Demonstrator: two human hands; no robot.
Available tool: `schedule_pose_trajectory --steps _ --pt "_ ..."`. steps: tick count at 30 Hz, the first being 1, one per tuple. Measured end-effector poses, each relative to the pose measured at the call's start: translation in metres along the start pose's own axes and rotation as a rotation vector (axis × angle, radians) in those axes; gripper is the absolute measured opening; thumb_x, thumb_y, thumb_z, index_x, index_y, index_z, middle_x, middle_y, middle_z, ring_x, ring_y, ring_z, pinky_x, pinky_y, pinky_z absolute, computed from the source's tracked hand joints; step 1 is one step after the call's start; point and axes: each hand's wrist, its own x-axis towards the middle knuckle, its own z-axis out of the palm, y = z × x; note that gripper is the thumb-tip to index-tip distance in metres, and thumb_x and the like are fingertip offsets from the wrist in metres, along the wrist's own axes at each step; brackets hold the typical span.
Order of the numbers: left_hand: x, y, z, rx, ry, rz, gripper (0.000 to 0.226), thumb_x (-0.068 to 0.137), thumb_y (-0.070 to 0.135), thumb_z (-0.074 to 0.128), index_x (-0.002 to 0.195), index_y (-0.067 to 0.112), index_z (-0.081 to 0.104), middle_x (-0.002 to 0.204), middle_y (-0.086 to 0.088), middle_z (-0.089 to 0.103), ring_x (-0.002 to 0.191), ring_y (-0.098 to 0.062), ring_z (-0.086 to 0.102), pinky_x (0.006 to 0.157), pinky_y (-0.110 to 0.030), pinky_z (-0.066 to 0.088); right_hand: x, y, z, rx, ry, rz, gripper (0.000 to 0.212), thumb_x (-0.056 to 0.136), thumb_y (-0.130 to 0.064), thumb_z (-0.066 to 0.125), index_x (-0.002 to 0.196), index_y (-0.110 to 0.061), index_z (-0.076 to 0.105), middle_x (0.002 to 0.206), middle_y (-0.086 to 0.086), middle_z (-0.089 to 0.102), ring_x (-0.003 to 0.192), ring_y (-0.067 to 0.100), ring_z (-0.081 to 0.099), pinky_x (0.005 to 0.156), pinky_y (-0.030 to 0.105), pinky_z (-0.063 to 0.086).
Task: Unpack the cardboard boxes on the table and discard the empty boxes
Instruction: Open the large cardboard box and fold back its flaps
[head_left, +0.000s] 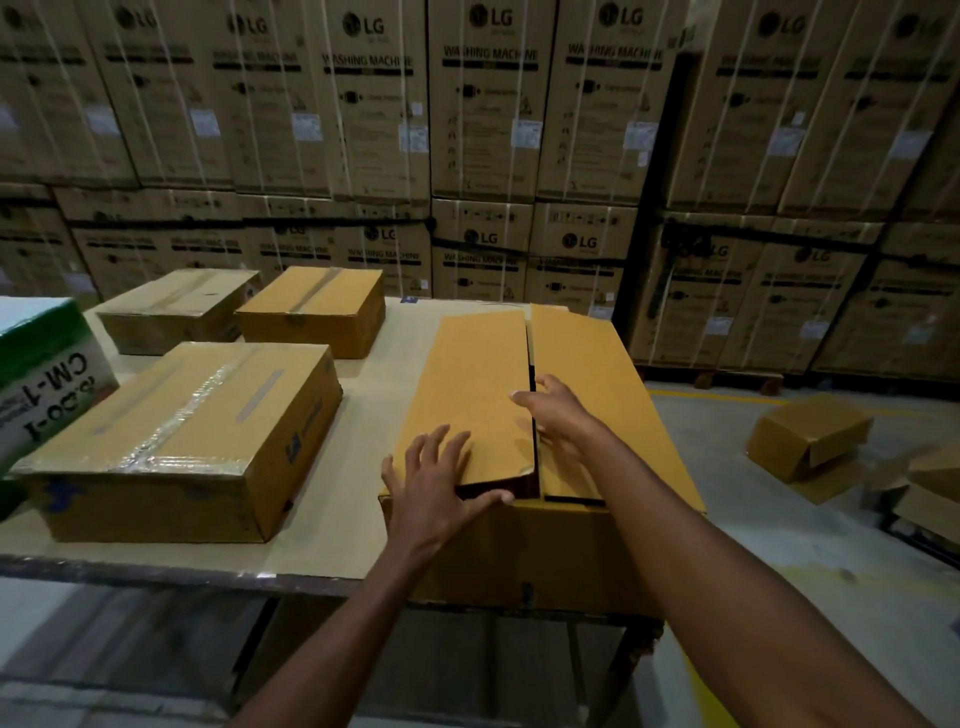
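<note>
Up close, the left hand (435, 480) lies spread on the box's (519, 545) left flap (467, 395), thumb under its edge; the right hand (558, 410) curls fingers into the seam. Behind, cartons (483, 104) read "LG WASHING MACHINE".

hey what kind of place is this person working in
Most likely an appliance warehouse or stockroom. Strapped washing machine cartons are stacked in a wall behind the work table, the floor is bare concrete with a painted yellow line, and opened empty boxes lie discarded on it.
</note>
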Motion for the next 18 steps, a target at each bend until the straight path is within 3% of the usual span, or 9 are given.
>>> schedule_pose_trajectory --steps 2,4,7,9,11,14,18 --pt "0.0 -0.003 0.0 -0.01 -0.002 0.017 0.092 0.077 0.087 0.049 0.154 0.04 0.03 0.163 0.007 0.024 0.15 -0.022 0.023 0.117 -0.06 0.016 0.007 -0.002 0.013 0.019 -0.028 0.038 0.083 0.093 -0.044 0.068 0.16 -0.02 0.026 0.162 0.003 0.036 0.141 0.031 0.043 0.105 0.042 0.043" --pt "-0.001 -0.005 -0.002 -0.065 0.043 0.029 0.076 0.087 0.061 0.061 0.153 0.035 0.034 0.159 0.006 0.033 0.144 -0.022 0.034 0.115 -0.054 0.028 0.017 -0.002 0.02 0.094 -0.015 0.071 0.083 0.09 -0.045 0.07 0.156 -0.015 0.03 0.155 0.002 0.043 0.135 0.031 0.049 0.102 0.042 0.046" --pt "0.001 -0.012 -0.01 -0.187 0.139 -0.035 0.065 0.088 0.035 0.065 0.149 0.033 0.042 0.149 0.007 0.046 0.13 -0.02 0.047 0.106 -0.047 0.043 0.025 -0.015 0.023 0.301 0.047 0.067 0.06 0.089 -0.045 0.069 0.136 -0.013 0.053 0.132 0.008 0.064 0.111 0.028 0.063 0.091 0.042 0.054" --pt "0.004 -0.02 -0.014 -0.293 0.203 -0.098 0.06 0.089 0.032 0.066 0.146 0.032 0.046 0.143 0.006 0.051 0.122 -0.019 0.052 0.099 -0.046 0.05 0.021 -0.033 0.027 0.432 -0.005 0.021 0.03 0.099 -0.043 0.059 0.113 -0.018 0.066 0.113 0.004 0.071 0.101 0.025 0.064 0.09 0.041 0.052" --pt "0.007 -0.027 -0.015 -0.452 0.244 -0.162 0.056 0.092 0.038 0.065 0.145 0.031 0.049 0.139 0.007 0.055 0.119 -0.016 0.055 0.094 -0.044 0.055 0.017 -0.05 0.033 0.48 -0.069 -0.051 0.029 0.105 -0.046 0.048 0.104 -0.025 0.068 0.108 0.0 0.07 0.099 0.024 0.064 0.089 0.042 0.052" --pt "0.01 -0.037 -0.022 -0.799 0.267 -0.29 0.047 0.094 0.052 0.062 0.137 0.034 0.058 0.13 0.01 0.062 0.116 -0.011 0.06 0.089 -0.044 0.059 0.014 -0.075 0.056 0.381 -0.165 -0.187 0.04 0.106 -0.054 0.037 0.124 -0.031 0.064 0.126 -0.003 0.063 0.113 0.026 0.058 0.09 0.042 0.049" --pt "0.002 -0.046 -0.034 -1.125 0.215 -0.446 0.034 0.097 0.057 0.055 0.122 0.036 0.067 0.112 0.008 0.073 0.102 -0.013 0.07 0.088 -0.044 0.06 0.026 -0.088 0.107 0.19 -0.223 -0.298 0.059 0.101 -0.063 0.041 0.15 -0.031 0.05 0.149 0.002 0.053 0.133 0.03 0.05 0.11 0.05 0.043"
